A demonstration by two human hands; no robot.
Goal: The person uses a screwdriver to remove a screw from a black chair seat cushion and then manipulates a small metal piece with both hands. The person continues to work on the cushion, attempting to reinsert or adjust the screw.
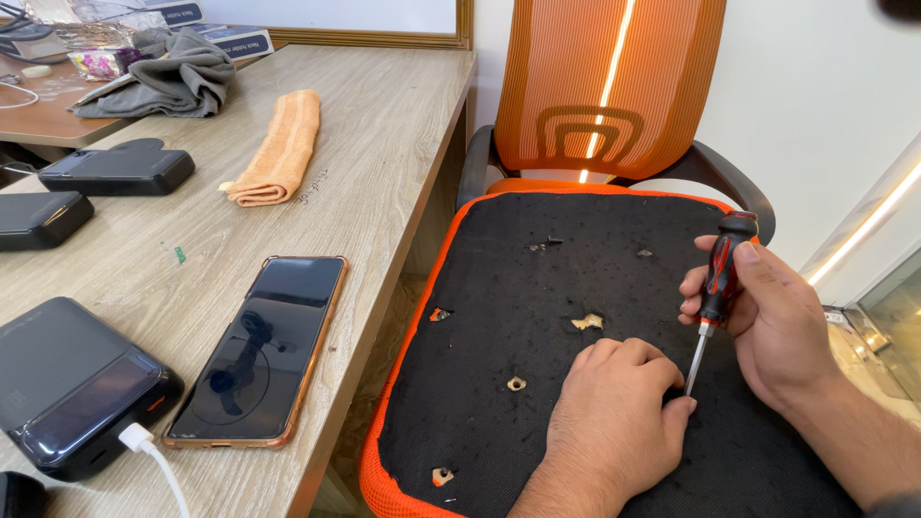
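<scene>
Pressed flat, fingers curled, on black chair seat (537, 288): left hand (614, 422). Gripped upright in right hand (767, 317): red-and-black-handled screwdriver (715, 288), thin steel shaft planted by left fingertips. Beyond, orange mesh backrest (604, 86); alongside, smartphone (264, 350) on wooden desk (384, 125).

On your tabletop (384, 144) you have a phone (261, 350) (screen up), a rolled orange towel (278, 149), a grey cloth (177, 82) and black power banks (72, 384).
</scene>
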